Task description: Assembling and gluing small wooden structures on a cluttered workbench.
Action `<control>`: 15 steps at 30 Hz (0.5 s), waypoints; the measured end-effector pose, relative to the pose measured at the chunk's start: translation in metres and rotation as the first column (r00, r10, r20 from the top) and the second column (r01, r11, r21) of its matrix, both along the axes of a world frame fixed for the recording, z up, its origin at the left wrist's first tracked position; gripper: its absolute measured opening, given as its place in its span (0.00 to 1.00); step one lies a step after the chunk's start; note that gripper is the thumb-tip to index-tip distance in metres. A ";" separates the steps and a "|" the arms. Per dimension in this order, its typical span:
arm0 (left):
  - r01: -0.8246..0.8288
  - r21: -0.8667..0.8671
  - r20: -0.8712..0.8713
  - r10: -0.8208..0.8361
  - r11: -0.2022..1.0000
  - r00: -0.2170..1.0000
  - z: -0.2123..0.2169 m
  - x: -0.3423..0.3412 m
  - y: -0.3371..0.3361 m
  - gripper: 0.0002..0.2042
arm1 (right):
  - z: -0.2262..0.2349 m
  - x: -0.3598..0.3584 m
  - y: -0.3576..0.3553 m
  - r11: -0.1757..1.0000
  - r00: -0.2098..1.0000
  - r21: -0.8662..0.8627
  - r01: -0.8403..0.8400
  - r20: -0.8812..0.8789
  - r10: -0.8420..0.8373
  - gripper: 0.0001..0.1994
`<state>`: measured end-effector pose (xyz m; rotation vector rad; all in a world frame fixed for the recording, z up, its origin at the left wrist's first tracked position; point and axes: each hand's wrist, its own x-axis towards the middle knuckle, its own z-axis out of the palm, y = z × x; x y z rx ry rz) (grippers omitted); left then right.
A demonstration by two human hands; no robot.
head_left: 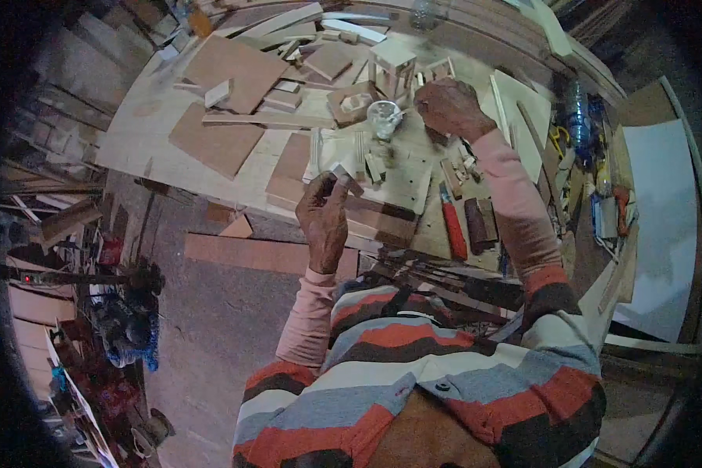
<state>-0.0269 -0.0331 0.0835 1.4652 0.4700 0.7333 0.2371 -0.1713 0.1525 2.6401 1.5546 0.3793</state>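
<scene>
My left hand (324, 217) is closed in a pinch on a small wood piece (342, 171), raised at the bench's near edge. My right hand (454, 108) is curled just right of a clear plastic cup (384, 119). A thin light stick (398, 115) leans out of the cup toward that hand; whether the fingers grip it, I cannot make out. Behind the cup stands a small stool-shaped wooden frame (392, 62). To the cup's left, a wooden square (349, 103) carries a pale shape. Small wood blocks (375, 167) lie between my hands.
Thin brown boards (217, 140) and offcuts cover the workbench (144, 117). A red-handled tool (453, 226) lies near my right forearm. Farther right are a clear bottle (577, 113), yellow-handled scissors (559, 142) and a white panel (663, 226).
</scene>
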 end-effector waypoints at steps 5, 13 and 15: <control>-0.072 -0.205 -0.028 0.068 0.976 0.997 -0.018 -0.005 0.002 0.13 | -0.016 0.034 0.041 0.984 0.984 -0.034 -0.177 0.007 0.178 0.12; -0.082 -0.394 -0.060 0.063 0.915 0.996 -0.035 -0.001 -0.001 0.12 | -0.043 0.032 0.069 0.962 0.987 -0.239 -0.133 0.053 0.150 0.10; -0.084 -0.442 -0.080 0.054 0.893 0.995 -0.034 0.001 -0.001 0.11 | -0.044 0.031 0.064 0.901 0.843 -0.115 -0.419 0.320 0.433 0.12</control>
